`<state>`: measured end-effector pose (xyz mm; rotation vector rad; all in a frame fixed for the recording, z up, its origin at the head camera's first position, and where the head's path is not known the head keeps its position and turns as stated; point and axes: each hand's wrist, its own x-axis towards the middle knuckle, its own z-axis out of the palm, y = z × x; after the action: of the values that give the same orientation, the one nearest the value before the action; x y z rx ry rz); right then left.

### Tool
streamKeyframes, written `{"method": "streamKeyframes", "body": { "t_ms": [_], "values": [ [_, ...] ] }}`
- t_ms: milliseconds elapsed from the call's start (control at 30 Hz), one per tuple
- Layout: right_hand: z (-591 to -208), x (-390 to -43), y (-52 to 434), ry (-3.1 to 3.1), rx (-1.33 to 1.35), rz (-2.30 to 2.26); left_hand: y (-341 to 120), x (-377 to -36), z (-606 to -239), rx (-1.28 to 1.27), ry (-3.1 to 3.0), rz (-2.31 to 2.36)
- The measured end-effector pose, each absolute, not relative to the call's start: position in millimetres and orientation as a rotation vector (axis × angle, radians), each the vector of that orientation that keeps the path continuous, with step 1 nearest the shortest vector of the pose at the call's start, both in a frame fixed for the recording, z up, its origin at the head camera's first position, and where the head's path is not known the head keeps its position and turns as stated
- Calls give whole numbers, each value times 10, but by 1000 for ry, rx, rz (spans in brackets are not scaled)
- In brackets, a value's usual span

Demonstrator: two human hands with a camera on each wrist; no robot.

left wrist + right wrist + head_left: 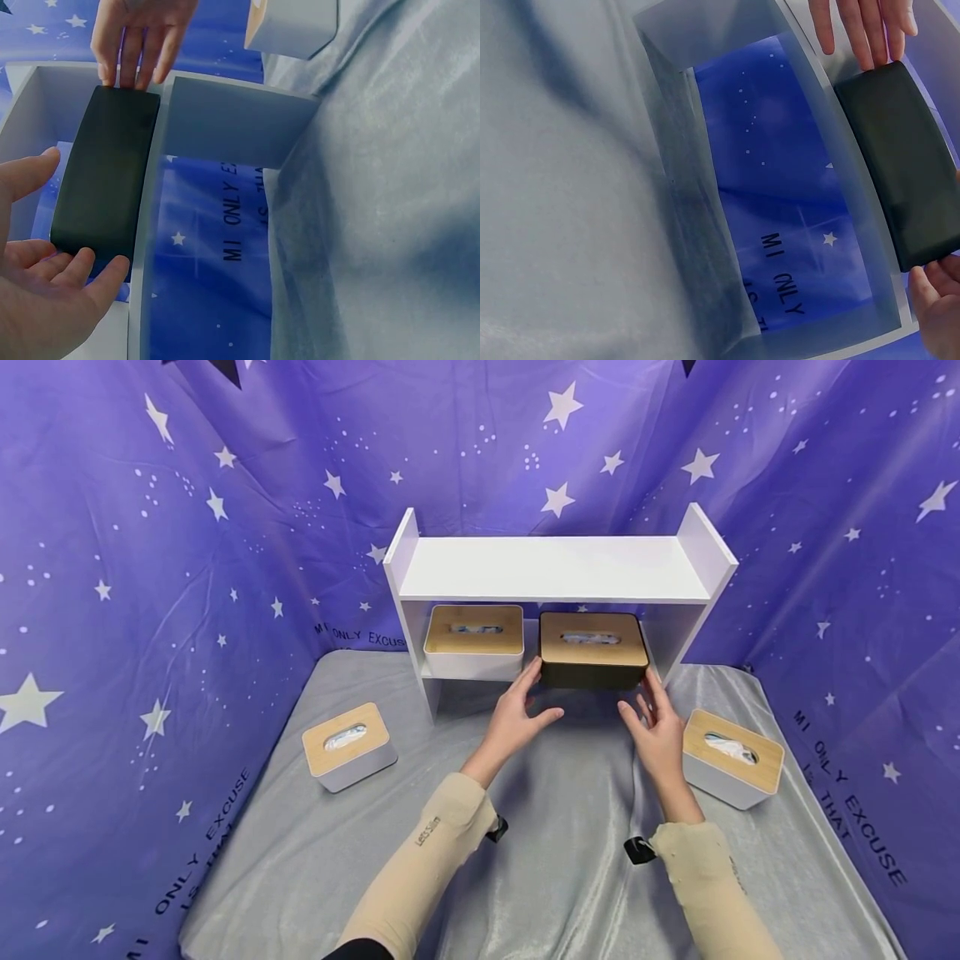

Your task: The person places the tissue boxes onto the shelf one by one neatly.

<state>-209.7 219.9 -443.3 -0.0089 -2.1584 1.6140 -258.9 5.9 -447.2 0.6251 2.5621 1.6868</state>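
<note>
A black tissue box (592, 675) with a wooden lid sits on the right part of the lower board of a white shelf unit (555, 568). At its left end, the fingertips of my left hand (512, 722) touch the side, the thumb held away from the box. My right hand (660, 742) has its fingertips against the opposite end, thumb also apart. Both wrist views show the dark front of the box between the two hands. A white tissue box (475, 663) with a wooden lid stands left of it on the same board.
On the grey cloth (555, 877), one white tissue box (363, 768) lies left of the shelf unit. Another white tissue box (723, 782) is at the right, close beside my right hand. Purple star-patterned curtains (480, 460) surround the back and sides.
</note>
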Motion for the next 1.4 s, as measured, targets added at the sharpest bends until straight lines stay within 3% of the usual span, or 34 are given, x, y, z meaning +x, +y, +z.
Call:
{"method": "streamKeyframes", "body": {
  "t_ms": [567,1100,1400],
  "values": [
    [-4751,-2338,2385,-2237,-21,1556,95,-2655,-4444,612,2616,1586],
    [-4304,-2165,2264,-2356,-27,1562,124,-2692,-4431,610,2600,1600],
    [-4641,-2280,2414,-2297,10,1630,112,-2662,-4474,639,2538,1702]
  ]
}}
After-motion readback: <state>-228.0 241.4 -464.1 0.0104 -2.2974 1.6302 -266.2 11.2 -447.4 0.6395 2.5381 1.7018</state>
